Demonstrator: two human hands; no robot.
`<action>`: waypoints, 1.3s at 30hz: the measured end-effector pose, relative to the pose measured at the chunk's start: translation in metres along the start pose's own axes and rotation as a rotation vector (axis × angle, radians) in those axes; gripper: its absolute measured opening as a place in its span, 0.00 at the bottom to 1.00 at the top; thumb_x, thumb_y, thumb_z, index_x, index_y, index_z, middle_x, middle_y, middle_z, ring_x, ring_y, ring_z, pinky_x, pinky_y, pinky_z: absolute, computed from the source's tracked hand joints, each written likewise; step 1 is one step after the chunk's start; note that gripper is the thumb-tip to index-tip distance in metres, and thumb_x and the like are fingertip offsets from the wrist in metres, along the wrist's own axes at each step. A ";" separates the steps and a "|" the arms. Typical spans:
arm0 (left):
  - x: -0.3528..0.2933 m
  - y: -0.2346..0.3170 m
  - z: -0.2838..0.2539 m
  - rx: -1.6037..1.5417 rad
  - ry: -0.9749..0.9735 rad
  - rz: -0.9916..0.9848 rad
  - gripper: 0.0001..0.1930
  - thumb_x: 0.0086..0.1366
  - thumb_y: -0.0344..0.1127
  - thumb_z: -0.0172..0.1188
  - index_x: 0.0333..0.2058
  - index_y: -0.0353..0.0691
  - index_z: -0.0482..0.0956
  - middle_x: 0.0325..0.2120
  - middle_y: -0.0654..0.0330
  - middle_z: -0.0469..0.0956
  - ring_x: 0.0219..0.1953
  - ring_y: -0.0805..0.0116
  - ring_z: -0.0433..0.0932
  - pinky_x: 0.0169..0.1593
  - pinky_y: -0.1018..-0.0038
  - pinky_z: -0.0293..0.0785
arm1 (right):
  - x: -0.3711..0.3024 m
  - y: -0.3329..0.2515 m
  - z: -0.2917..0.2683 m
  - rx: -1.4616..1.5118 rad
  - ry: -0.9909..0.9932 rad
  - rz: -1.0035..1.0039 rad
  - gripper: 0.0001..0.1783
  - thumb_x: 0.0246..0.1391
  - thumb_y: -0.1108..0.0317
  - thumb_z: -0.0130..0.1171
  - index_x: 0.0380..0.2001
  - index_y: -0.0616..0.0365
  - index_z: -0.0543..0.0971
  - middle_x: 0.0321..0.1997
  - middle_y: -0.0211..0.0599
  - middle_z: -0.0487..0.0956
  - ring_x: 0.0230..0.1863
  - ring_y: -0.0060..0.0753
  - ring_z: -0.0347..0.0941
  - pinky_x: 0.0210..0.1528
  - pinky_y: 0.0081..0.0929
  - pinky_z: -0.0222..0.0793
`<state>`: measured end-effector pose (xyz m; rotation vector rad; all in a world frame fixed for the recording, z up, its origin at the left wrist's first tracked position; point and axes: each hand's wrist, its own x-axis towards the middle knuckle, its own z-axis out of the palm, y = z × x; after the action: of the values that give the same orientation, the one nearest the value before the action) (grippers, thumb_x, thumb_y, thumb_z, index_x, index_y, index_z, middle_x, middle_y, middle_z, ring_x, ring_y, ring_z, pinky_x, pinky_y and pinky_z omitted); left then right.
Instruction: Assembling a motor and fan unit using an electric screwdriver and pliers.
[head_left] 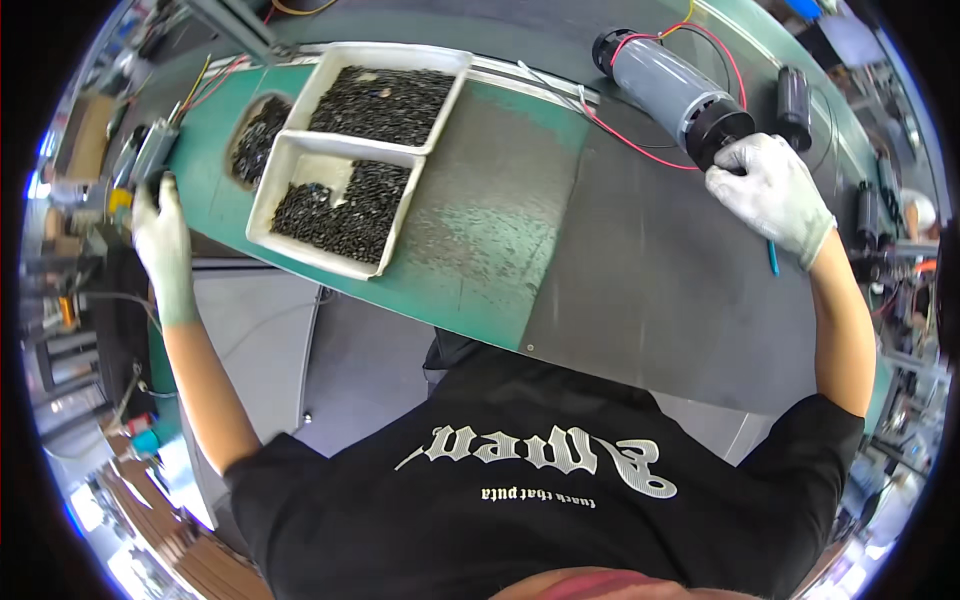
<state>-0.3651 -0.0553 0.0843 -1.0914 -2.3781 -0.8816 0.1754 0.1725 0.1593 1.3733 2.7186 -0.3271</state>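
My right hand (pixel 772 190), in a white glove, is closed at the near black end cap of a grey cylinder (pixel 665 82), which looks like a motor. Red, black and yellow wires run about the cylinder, which lies tilted on the bench. A thin blue stick (pixel 773 258) shows just below this hand; whether the hand touches it, I cannot tell. At the far left my gloved left hand (pixel 163 240) reaches out with fingers apart. Its fingertips are beside another grey cylinder (pixel 155 150) with wires, and whether they touch is unclear.
Two white trays (pixel 262 215) of small black parts stand on the green mat (pixel 490 270). Left of them, more dark parts fill an oval opening (pixel 258 140). A dark cylinder (pixel 794 108) is at the right, beyond my hand. A metal post (pixel 235 25) rises at the back left.
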 end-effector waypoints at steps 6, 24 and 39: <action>-0.174 0.304 0.028 -0.665 -0.837 1.047 0.30 0.61 0.49 0.56 0.58 0.37 0.68 0.55 0.43 0.69 0.60 0.46 0.67 0.62 0.57 0.63 | -0.044 0.028 0.031 0.186 0.055 -0.088 0.15 0.48 0.65 0.56 0.19 0.68 0.72 0.15 0.50 0.66 0.17 0.44 0.61 0.27 0.37 0.61; -0.111 0.259 0.036 -0.517 -0.568 0.882 0.12 0.54 0.37 0.59 0.37 0.40 0.80 0.35 0.49 0.79 0.37 0.55 0.79 0.41 0.64 0.76 | -0.079 -0.031 0.125 0.436 0.176 0.124 0.17 0.56 0.64 0.56 0.21 0.68 0.69 0.16 0.48 0.58 0.18 0.31 0.51 0.23 0.33 0.57; 0.019 0.142 0.155 0.328 -0.600 0.690 0.22 0.62 0.44 0.56 0.52 0.40 0.72 0.48 0.44 0.76 0.51 0.45 0.74 0.54 0.57 0.70 | -0.167 0.078 0.093 1.045 0.830 0.323 0.21 0.60 0.60 0.54 0.48 0.69 0.73 0.44 0.43 0.78 0.37 0.28 0.74 0.41 0.24 0.71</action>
<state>-0.2791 0.1313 0.0357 -2.0363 -2.1518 0.0909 0.3349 0.0652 0.0840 2.6358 2.8513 -1.6293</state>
